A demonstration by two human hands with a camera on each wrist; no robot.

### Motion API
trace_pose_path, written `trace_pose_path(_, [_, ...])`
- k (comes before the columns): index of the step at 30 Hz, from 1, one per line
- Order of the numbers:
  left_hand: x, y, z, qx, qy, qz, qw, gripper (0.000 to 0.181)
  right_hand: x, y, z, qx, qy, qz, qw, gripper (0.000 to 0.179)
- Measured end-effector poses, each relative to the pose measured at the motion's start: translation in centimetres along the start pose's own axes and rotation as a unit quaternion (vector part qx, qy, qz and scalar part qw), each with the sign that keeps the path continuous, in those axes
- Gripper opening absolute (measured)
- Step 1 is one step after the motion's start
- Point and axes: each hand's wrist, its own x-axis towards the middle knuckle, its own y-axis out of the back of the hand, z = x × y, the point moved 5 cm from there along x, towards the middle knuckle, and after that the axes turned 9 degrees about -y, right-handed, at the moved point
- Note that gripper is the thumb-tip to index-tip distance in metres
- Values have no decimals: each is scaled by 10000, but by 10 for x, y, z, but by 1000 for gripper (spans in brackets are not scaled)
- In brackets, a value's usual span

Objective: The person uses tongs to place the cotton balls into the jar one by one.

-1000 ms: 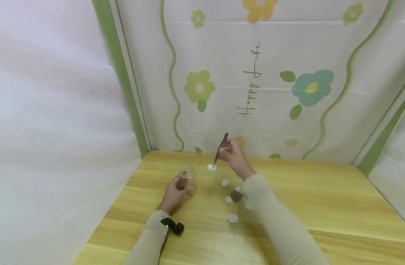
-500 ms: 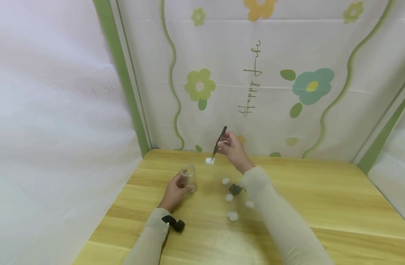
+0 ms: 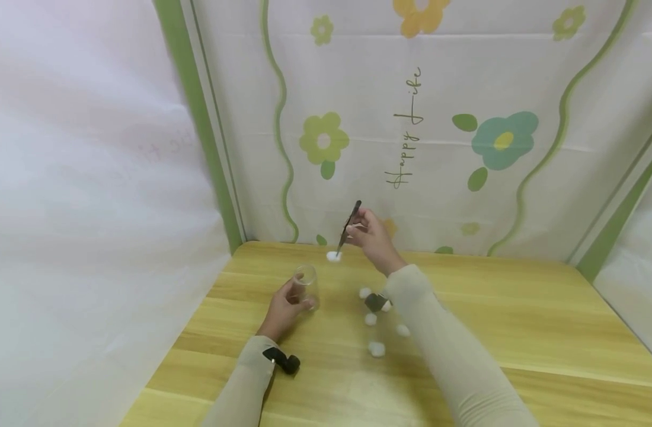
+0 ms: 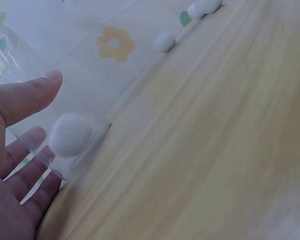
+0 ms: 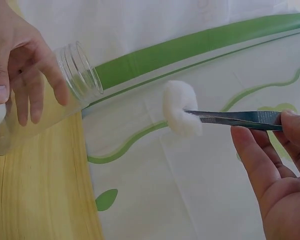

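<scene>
In the head view my left hand (image 3: 283, 308) holds a clear, open-mouthed jar (image 3: 306, 287) upright on the table, thumb on one side and fingers on the other. A white cotton ball (image 4: 71, 135) lies at the bottom inside the jar. My right hand (image 3: 376, 240) pinches dark metal tweezers (image 5: 240, 119) between thumb and fingers. Their tips squeeze another cotton ball (image 5: 181, 108), which is pressed in at the middle. It hangs above and just right of the jar's mouth (image 5: 87, 70), apart from it.
Several loose cotton balls, one of them nearest me (image 3: 376, 349), lie on the wooden table (image 3: 518, 332) under and beside the right forearm. A flower-printed curtain (image 3: 438, 196) rises right behind the table's far edge. Black wrist cameras, such as the left one (image 3: 288, 363), stick out from both sleeves.
My right hand has lifted slightly and shifted left, bringing the tweezers and cotton ball up and nearer the jar. My left hand and the jar stay almost in place.
</scene>
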Motion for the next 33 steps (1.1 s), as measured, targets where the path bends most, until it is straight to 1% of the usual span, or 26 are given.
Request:
trace_pose_path(3, [-1,0,0,12,21,-2,10000,74,1,-4,1,36,-25,-46,10000,27])
trace_pose_path(11, [-2,2,1,29,108,11,9999,71,7,-13,8,194,-30,34,9998,24])
trace_pose_path(20, [-1,-1,-3,-87,112,-33,9999,74,7,-20,20,237,-176,112,9995,25])
trace_pose_path(24, [-1,-2,-4,-83,106,-24,9999,74,8,-24,22,303,-150,88,9994,25])
trace_pose_path(29, [-1,-2,-1,-31,98,-34,9999,72,8,-30,22,441,-173,65,9989,24])
trace_pose_path(33, [-1,-2,3,-98,96,-14,9999,70,8,-36,22,547,-256,65,9982,23])
